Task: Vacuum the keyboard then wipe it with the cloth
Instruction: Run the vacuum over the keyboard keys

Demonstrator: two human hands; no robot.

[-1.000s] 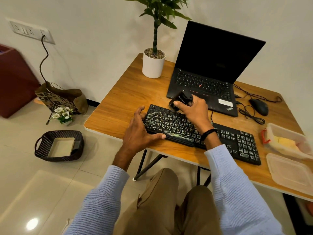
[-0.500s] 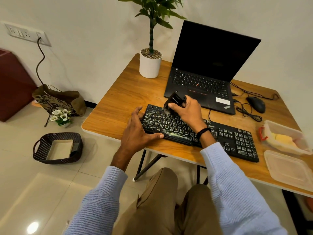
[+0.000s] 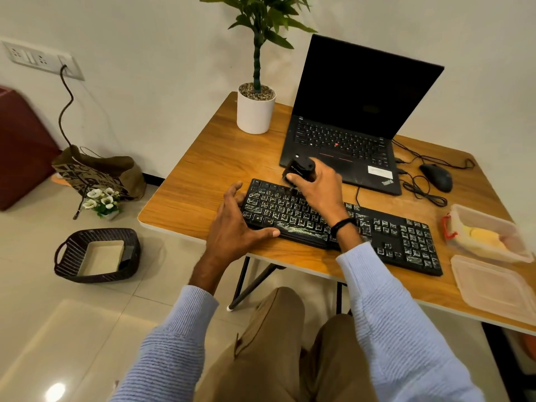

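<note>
1. Table (image 3: 203, 184), wooden.
2. Keyboard (image 3: 377, 236), black, along the table's near edge.
3. Left hand (image 3: 235, 227), at the keyboard's 9 o'clock end: fingers spread, thumb along the front edge.
4. Right hand (image 3: 319, 190), at the keyboard's 11 o'clock: fingers clamped round a small black vacuum (image 3: 300, 169), nozzle down at the top key row.
5. Yellow cloth (image 3: 481, 236), in a clear tub (image 3: 493, 221), 3 o'clock.
6. Laptop (image 3: 362, 97), open, 12 o'clock.

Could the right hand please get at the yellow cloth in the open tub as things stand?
Probably not yet: the right hand grips the vacuum on the keyboard. The tub is lidless, so the path to the cloth looks free.
</note>
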